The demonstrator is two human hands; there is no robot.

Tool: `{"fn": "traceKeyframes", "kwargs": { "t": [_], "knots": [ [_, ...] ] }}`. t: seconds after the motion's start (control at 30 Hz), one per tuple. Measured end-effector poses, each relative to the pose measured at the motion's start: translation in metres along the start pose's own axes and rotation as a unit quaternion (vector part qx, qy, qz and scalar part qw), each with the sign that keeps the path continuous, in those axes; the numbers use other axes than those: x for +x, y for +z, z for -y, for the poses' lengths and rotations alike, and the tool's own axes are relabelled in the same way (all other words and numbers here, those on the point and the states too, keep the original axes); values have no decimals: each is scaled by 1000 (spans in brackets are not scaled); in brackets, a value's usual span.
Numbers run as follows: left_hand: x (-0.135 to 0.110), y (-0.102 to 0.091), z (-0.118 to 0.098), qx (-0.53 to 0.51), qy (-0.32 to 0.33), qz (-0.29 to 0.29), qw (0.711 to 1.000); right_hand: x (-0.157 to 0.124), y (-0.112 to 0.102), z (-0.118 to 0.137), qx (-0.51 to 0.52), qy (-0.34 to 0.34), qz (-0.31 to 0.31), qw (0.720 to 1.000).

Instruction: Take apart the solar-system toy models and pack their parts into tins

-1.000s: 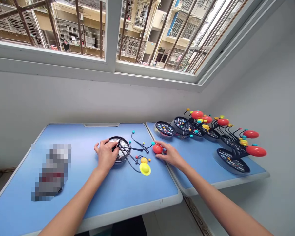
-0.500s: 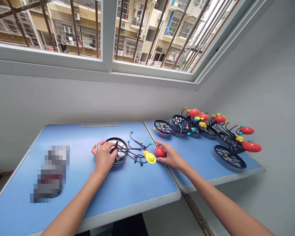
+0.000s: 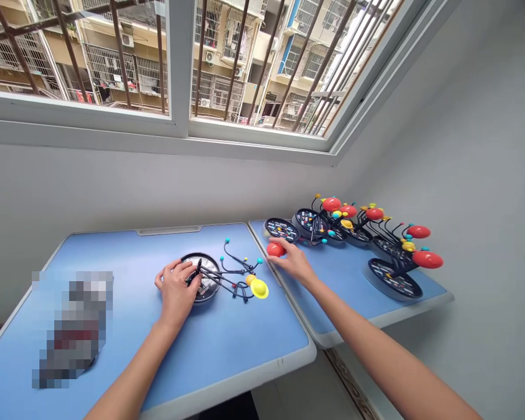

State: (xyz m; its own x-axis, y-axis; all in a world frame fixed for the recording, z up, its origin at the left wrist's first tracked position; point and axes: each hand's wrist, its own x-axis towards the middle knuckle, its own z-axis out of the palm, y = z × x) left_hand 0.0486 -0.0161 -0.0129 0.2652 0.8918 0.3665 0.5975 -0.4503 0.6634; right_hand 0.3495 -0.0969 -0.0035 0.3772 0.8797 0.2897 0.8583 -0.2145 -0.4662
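My left hand (image 3: 175, 289) rests over a round black base (image 3: 200, 277) on the left table, its fingers gripping the black wire arms (image 3: 227, 279) of a toy solar system model. Small teal beads tip those arms. A yellow ringed planet (image 3: 259, 289) and an orange ball (image 3: 250, 280) lie just right of the base. My right hand (image 3: 294, 262) is at the near side of the right table, its fingers around a red ball (image 3: 275, 249). A flat black disc (image 3: 282, 230) lies just beyond that ball.
Two blue folding tables (image 3: 114, 251) (image 3: 332, 303) meet at a seam. Several assembled planet models (image 3: 376, 233) stand on the right one against a white wall. A pixelated object (image 3: 72, 326) lies at the left. A barred window (image 3: 179, 70) is above.
My right hand has carried the red ball away from the wire arms, across the table seam toward the far disc. The wire arms have swung, shifting the yellow planet. The whole view has tilted.
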Motion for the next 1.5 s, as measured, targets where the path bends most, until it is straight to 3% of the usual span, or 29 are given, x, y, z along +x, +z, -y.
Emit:
{"fn": "traceKeyframes", "kwargs": {
  "t": [0.17, 0.4, 0.73, 0.9, 1.03, 1.13, 1.2, 1.27, 1.37, 1.43, 1.5],
  "knots": [
    [-1, 1, 1, -6, 6, -6, 1000, 35, 25, 5, -2, -28, -22, 999],
    [-1, 0, 2, -2, 9, -1, 1000, 43, 49, 2, -3, -24, -44, 999],
    [-2, 1, 1, -2, 10, -5, 1000, 33, 45, 14, 36, -15, -34, 999],
    [-3, 1, 2, -12, 3, -2, 1000, 35, 32, 32, 103, 7, -5, 995],
    [-1, 0, 2, -24, -4, 9, 1000, 45, 9, 70, 188, -7, 77, 979],
    [-1, -2, 3, -34, -1, 25, 999, 50, -4, 109, 310, -4, 223, 924],
    [-2, -3, 3, -37, 6, 29, 999, 51, -9, 132, 328, -17, 272, 904],
    [-3, -4, 4, -36, 8, 26, 999, 50, -10, 152, 284, -36, 313, 905],
    [-4, -5, 4, -30, 13, 22, 999, 48, -11, 174, 95, -120, 342, 927],
    [-4, -5, 4, -27, 16, 21, 999, 47, -11, 183, -57, -199, 291, 934],
    [-5, -5, 4, -26, 14, 20, 999, 44, -9, 188, -136, -241, 237, 931]
  ]
}}
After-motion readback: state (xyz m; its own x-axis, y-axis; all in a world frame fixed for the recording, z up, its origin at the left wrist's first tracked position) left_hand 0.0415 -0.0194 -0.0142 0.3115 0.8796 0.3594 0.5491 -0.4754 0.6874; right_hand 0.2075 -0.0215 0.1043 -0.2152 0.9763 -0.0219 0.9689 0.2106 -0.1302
